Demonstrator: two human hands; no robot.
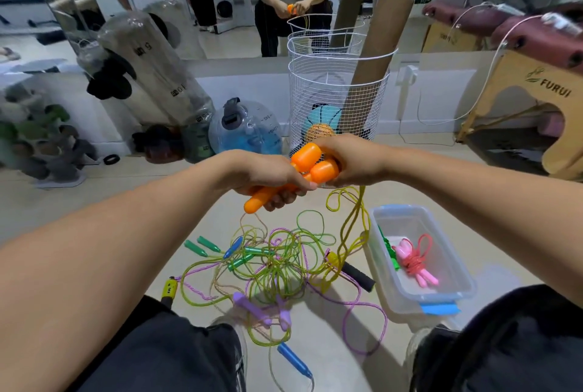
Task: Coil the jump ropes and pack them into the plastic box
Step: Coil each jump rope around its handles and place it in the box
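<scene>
You hold glossy, smooth orange plastic handles [310, 160]; the plastic box [419, 292] looks clear and slightly frosted, the yellow-green cord [353, 227] seemingly translucent vinyl.

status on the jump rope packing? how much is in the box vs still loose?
Done: a coiled pink rope lies in the plastic box, with a green piece beside it.

In hand: the left hand and right hand both grip the orange handles; their yellow cord hangs down uncoiled.

Left: the tangled pile on the floor, with green, blue, purple and yellow-black handles. Most of the job remains.
</scene>
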